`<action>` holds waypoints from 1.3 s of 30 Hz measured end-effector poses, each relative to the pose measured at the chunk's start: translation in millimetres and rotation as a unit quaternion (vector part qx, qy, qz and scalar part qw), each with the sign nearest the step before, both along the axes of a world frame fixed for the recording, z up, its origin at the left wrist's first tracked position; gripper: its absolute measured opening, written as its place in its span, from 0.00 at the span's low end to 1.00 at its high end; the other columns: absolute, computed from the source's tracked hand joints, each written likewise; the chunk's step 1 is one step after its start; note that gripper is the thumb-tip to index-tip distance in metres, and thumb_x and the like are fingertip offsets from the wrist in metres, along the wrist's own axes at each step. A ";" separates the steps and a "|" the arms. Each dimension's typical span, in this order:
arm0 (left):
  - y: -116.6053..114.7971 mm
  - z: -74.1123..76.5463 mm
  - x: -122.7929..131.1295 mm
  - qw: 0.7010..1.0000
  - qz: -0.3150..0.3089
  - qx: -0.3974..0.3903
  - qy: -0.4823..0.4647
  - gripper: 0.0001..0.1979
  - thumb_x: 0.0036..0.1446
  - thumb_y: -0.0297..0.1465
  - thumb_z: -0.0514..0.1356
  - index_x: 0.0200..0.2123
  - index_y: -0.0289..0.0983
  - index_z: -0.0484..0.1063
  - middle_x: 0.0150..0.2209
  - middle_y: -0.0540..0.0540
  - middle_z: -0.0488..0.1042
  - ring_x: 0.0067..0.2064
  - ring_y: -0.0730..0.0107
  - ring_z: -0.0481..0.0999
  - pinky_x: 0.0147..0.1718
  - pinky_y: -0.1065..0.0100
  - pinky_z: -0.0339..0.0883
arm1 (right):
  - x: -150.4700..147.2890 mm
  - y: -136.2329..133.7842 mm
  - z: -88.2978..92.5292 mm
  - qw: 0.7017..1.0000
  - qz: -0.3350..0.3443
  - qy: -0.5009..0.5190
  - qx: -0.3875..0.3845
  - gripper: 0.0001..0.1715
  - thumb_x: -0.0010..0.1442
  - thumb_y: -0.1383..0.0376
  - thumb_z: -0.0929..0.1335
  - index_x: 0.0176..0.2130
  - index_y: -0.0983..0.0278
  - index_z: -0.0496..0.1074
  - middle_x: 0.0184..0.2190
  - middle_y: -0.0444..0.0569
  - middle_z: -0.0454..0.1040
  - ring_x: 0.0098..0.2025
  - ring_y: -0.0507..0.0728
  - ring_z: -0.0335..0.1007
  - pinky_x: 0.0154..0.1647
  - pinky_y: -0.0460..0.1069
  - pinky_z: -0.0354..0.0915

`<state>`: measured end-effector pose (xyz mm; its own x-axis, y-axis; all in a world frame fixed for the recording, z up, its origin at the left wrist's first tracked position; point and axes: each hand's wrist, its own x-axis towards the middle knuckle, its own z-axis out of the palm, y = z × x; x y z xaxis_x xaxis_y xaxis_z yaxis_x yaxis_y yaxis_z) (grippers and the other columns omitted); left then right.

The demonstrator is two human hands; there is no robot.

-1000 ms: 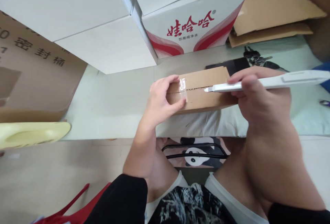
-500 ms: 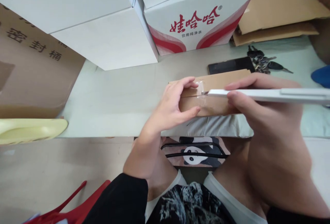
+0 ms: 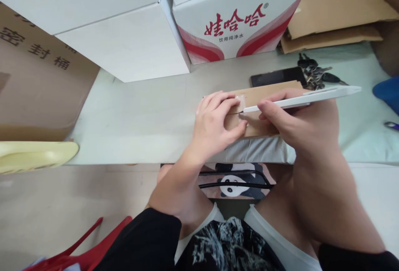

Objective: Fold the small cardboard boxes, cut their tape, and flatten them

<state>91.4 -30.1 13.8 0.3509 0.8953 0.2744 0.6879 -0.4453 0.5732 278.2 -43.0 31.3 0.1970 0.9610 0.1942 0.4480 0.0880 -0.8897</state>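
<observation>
**Blade reaches the left end of the seam**

Our right hand, fingers closed round the white cutter, has drawn its tip leftward along the taped seam. It now meets our left hand, whose fingers clamp the left end of the small cardboard box at the near edge of the table. We judge the tape nearly slit.

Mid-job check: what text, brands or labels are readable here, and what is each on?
"娃哈哈" with ®, red: white and red carton.
"饮用纯净水", small dark print: same carton.
"密封桶": brown carton at left, cut off by the frame edge.
Small cardboard box and white cutter: nothing readable.
</observation>
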 end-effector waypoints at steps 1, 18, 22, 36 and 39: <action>0.0 -0.4 -0.3 1.000 -0.002 0.003 0.000 0.17 0.59 0.37 0.66 0.50 0.39 0.76 0.58 0.41 0.78 0.65 0.52 0.71 0.67 0.51 0.61 | -0.2 0.1 -0.5 1.000 -0.002 0.001 0.001 0.14 0.58 0.55 0.76 0.25 0.58 0.78 0.21 0.44 0.77 0.23 0.54 0.70 0.24 0.48 0.61; 0.5 0.0 0.1 1.000 -0.002 -0.003 0.005 0.16 0.59 0.36 0.65 0.50 0.41 0.76 0.58 0.42 0.78 0.65 0.51 0.71 0.67 0.49 0.61 | -4.2 2.4 1.6 0.998 0.015 -0.060 0.025 0.12 0.58 0.58 0.73 0.24 0.56 0.76 0.20 0.42 0.77 0.23 0.55 0.70 0.25 0.50 0.60; 0.3 -0.4 -0.2 1.000 -0.004 0.001 0.003 0.16 0.59 0.36 0.65 0.50 0.39 0.76 0.58 0.41 0.78 0.65 0.51 0.70 0.67 0.51 0.61 | -5.7 2.4 3.6 0.998 0.017 -0.063 0.012 0.12 0.58 0.60 0.73 0.24 0.57 0.75 0.20 0.41 0.75 0.23 0.54 0.70 0.27 0.50 0.61; 1.2 -3.2 -1.2 1.000 -0.005 0.006 -0.002 0.17 0.60 0.38 0.65 0.51 0.39 0.76 0.58 0.41 0.78 0.65 0.51 0.70 0.67 0.50 0.62 | -6.3 4.1 4.4 0.996 -0.065 -0.043 0.039 0.10 0.50 0.64 0.70 0.20 0.59 0.69 0.16 0.41 0.68 0.21 0.52 0.60 0.25 0.51 0.53; 3.8 -1.4 -7.9 0.999 -0.045 0.008 0.008 0.23 0.58 0.43 0.67 0.54 0.39 0.76 0.59 0.39 0.76 0.64 0.49 0.71 0.68 0.49 0.60 | 4.4 10.5 3.1 0.978 -0.060 0.154 0.123 0.10 0.50 0.60 0.67 0.20 0.59 0.68 0.14 0.40 0.61 0.17 0.50 0.53 0.19 0.50 0.47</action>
